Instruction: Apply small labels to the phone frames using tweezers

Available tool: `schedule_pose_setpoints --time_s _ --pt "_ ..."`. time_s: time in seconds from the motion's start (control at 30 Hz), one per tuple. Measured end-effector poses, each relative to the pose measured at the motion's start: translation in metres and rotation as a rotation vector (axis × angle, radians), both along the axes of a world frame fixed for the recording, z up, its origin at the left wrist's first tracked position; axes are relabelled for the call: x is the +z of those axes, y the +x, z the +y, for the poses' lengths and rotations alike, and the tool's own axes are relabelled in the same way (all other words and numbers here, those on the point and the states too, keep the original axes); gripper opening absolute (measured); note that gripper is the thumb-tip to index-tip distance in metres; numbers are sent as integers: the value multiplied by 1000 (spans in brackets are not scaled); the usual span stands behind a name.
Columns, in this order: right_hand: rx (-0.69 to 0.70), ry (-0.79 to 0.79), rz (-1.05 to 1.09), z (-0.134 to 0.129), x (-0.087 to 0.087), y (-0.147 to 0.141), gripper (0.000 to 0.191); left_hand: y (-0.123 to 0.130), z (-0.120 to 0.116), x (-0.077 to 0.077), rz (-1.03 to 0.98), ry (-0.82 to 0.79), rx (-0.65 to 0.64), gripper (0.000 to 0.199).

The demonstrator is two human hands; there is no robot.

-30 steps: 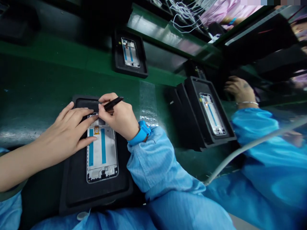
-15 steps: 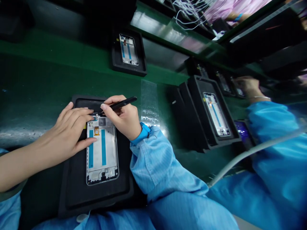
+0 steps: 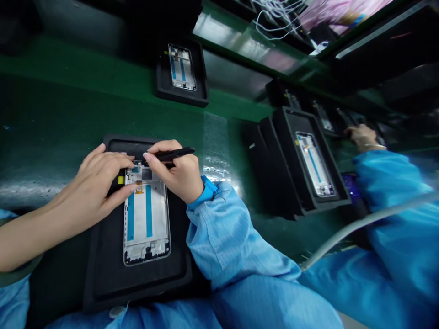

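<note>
A silver phone frame (image 3: 158,214) with two blue strips and an orange flex cable (image 3: 139,187) lies in a black foam tray (image 3: 106,269) in front of me. My left hand (image 3: 98,180) rests over the frame's upper left edge, fingers stretched and thumb apart, holding nothing visible. Pinched in my right hand (image 3: 181,176) are black tweezers (image 3: 176,154), slanting down to the top edge of the frame. My fingers hide their tips. A blue wristband (image 3: 205,189) circles my right wrist.
Another phone frame (image 3: 181,68) sits in a tray at the back. To the right, stacked black trays (image 3: 284,151) carry a frame (image 3: 314,164) on top. A co-worker's hand (image 3: 363,136) reaches toward trays at far right. A grey cable (image 3: 363,224) arcs nearby.
My right hand and the tweezers have shifted slightly, the tweezers lying flatter. My left thumb has moved slightly left. The co-worker's hand has moved a little.
</note>
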State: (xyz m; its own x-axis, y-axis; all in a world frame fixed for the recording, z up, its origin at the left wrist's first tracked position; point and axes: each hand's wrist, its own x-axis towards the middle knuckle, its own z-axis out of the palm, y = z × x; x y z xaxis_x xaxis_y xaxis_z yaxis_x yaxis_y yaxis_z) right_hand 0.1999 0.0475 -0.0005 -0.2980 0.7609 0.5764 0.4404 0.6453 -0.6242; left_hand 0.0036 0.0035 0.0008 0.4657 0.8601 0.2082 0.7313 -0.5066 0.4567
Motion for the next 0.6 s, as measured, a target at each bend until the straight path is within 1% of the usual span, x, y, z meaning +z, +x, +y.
schedule_pose_setpoints --time_s 0.13,0.23,0.47,0.6 --pt "-14 13 -30 0 0 0 8 6 2 5 -53 -26 121 32" --pt "-26 15 -29 0 0 0 9 8 4 7 -35 -26 172 28" --pt "-31 -36 -45 0 1 0 12 10 11 9 5 17 194 23" --pt "-31 -56 -44 1 0 0 13 12 15 8 30 80 179 17"
